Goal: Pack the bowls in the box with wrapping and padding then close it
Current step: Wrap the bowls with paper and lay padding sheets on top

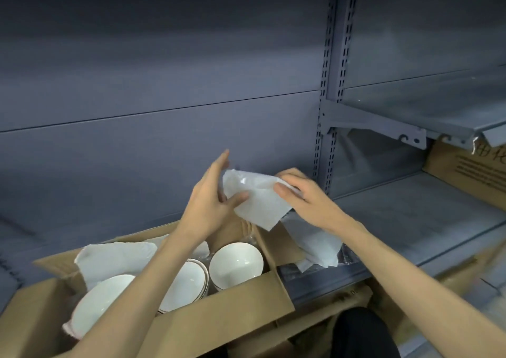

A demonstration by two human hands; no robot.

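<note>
Head view, taken with the open cardboard box [191, 322] as landmark. I hold one white foam wrapping sheet [256, 201] in the air above the box's far right corner. My left hand [212, 198] pinches the sheet's left edge between thumb and fingers, the upper fingers extended; my right hand [298, 193] grips its right edge, with the thumb on top and the fingers curled behind. The two hands are apart, with the sheet spanning the gap.

Inside the box lie white bowls: one at the right [236, 263], a gold-rimmed stack in the middle [186, 283], partly hidden by my left forearm, and a tilted one at the left [105, 300] resting on a sheet. Another foam sheet [115, 257] drapes over the box's far left side. Spare sheets [315, 244] lie on the grey shelf [410, 220], just right of the box.

I judge the step in hand to be opening out the sheet, ready to wrap or cover a bowl. To do it well, I should spread the sheet flat with both hands before lowering it, keep a firm pinch because thin foam slips, and centre it over the bare right bowl so that no rims touch. The flaps are open; closing the box is not yet due.
</note>
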